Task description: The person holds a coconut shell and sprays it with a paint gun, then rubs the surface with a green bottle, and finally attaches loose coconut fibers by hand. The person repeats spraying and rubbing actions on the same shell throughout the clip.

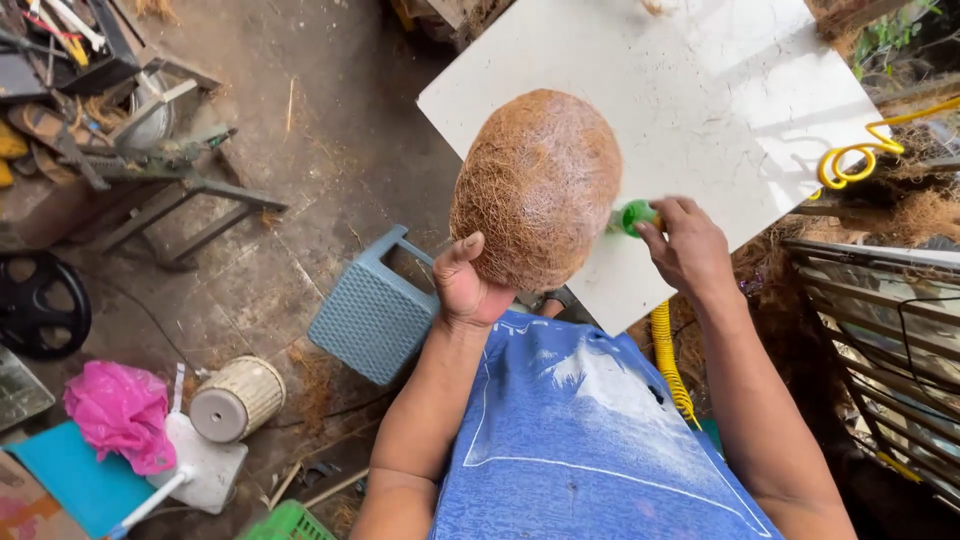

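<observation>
Your left hand (466, 285) cups the lower near edge of the coconut-fibre dome (537, 185), thumb up against its side, propping it tilted over the white desk (720, 90). Your right hand (688, 243) is closed around a green-tipped tool (636, 215), whose nozzle points at the dome's right flank, touching it or just short; you cannot tell which from here. A yellow coiled hose (668, 355) drops from that tool below the dome, and another yellow coil (850, 160) hangs off the desk edge well to the dome's right.

Judging by the surface, the dome is already shaped: rounded, fairly even, with loose hairy strands all over and no bare patches on the side facing you. The work looks to be at the right flank; the far side is hidden, so how much remains there cannot be told. A blue stool (372, 310) stands on the floor down and left of the dome.
</observation>
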